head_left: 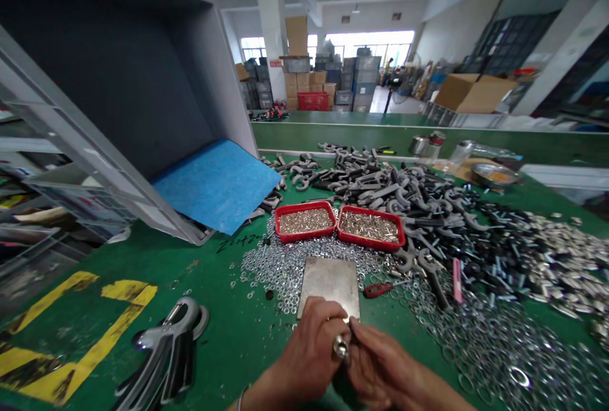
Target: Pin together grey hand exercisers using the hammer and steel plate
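Note:
My left hand (pixel 311 347) is curled around a shiny round-ended metal part (pixel 340 347), whose end pokes out between the fingers. My right hand (pixel 380 360) presses against the left one, its thumb and fingers closed at a small dark piece beside that part; the fingers hide most of it. Both hands are at the near edge of a flat metal plate (pixel 330 281) on the green table. Beyond the plate stand two red trays, the left tray (pixel 304 240) and the right tray (pixel 371 246), filled with small metal pieces. A red-handled screwdriver (pixel 378 290) lies right of the plate.
Small washers (pixel 273 271) surround the plate, and larger rings (pixel 504 341) spread to the right. Grey wrench-like tools (pixel 380 186) are heaped behind the trays; a few more tools (pixel 169 347) lie at left. A tilted grey crate (pixel 200 68) holds a blue sheet (pixel 221 186).

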The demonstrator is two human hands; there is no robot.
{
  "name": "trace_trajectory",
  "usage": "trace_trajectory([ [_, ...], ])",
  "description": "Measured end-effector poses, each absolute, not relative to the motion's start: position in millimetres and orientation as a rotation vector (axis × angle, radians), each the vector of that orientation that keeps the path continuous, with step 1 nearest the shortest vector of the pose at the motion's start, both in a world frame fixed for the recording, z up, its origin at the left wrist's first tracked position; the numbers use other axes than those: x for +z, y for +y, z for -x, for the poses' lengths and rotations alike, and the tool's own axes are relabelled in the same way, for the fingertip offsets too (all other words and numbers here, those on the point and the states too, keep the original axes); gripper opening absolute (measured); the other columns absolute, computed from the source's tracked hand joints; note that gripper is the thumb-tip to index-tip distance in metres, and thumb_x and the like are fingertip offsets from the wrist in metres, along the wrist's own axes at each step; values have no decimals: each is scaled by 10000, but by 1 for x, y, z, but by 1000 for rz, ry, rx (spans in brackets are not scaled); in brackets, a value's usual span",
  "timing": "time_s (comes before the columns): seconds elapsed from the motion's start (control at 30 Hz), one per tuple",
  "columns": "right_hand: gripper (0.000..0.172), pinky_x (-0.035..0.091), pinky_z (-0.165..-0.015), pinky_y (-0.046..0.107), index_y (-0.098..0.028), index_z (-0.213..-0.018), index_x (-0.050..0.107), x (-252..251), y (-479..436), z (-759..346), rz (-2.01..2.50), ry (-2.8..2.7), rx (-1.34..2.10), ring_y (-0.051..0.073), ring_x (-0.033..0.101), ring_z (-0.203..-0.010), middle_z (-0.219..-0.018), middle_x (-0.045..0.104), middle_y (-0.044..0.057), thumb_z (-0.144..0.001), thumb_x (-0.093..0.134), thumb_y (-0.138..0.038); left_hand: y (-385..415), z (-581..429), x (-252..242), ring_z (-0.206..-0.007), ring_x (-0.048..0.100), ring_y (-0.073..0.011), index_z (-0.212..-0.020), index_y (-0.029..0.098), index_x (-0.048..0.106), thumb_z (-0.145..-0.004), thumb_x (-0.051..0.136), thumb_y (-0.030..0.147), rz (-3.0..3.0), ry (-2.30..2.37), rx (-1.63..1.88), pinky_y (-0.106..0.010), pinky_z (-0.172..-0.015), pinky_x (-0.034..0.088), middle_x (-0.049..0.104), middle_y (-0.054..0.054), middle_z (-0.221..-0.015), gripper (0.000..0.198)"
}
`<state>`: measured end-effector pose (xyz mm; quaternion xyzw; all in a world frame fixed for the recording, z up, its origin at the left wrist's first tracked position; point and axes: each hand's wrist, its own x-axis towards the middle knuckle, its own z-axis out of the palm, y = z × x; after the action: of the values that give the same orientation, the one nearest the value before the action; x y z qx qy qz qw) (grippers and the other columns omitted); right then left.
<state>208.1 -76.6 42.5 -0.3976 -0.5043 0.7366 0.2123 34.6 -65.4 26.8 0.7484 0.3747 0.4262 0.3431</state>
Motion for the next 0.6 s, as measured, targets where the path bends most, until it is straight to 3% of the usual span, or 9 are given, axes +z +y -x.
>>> trace_trajectory([
  [0.1,521,402,-547,244,-204,-825,563,47,-77,-211,1255,-1684,1481,145,496,-610,-734,582,29,-908,419,-698,-68,-37,28,-965,556,-195,-1029,210,549,-1008,410,268,-1765,1088,1113,-334,-900,447,574,-74,-1026,152],
  [0.17,496,422,-609,249,-208,-812,556,45,-79,-210,1295,-1674,1286,159,504,-710,-812,575,39,-851,528,-701,-69,-40,31,-955,556,-190,-1024,202,526,-1028,341,266,-1659,1183,1124,-327,-892,454,561,-73,-1005,195],
  [0.27,550,312,-429,212,-227,-797,493,34,-84,-204,1208,-1282,1859,98,313,-453,-599,429,-51,-896,336,-745,-64,-39,35,-982,550,-189,-971,200,522,-1018,369,280,-1914,1061,1025,-326,-924,454,545,-76,-1036,179],
  [0.33,596,218,-377,206,-227,-824,505,26,-85,-203,1179,-1130,2106,82,178,-382,-514,347,-88,-928,206,-732,-50,-36,35,-1049,537,-201,-1027,193,520,-1014,369,277,-2108,1013,831,-346,-969,448,542,-89,-1102,174],
  [0.4,572,283,-424,217,-209,-854,558,22,-81,-208,1288,-1369,1924,98,309,-401,-530,445,-56,-958,245,-677,-29,-34,31,-1090,527,-226,-1096,171,520,-1011,358,265,-2243,1079,569,-389,-1002,437,550,-106,-1135,206],
  [0.5,395,432,-670,279,-210,-919,604,21,-77,-225,1508,-1850,1306,185,605,-717,-799,669,50,-977,396,-540,8,-36,28,-1068,541,-274,-1067,134,577,-976,438,300,-2412,1173,151,-459,-1006,423,586,-130,-1108,235],
  [0.6,329,451,-782,307,-231,-948,608,17,-83,-247,1572,-2004,1161,215,649,-855,-935,710,66,-1000,374,-457,43,-50,36,-1061,550,-307,-1039,143,631,-896,596,418,-2551,1193,6,-476,-968,436,619,-134,-1095,312],
])
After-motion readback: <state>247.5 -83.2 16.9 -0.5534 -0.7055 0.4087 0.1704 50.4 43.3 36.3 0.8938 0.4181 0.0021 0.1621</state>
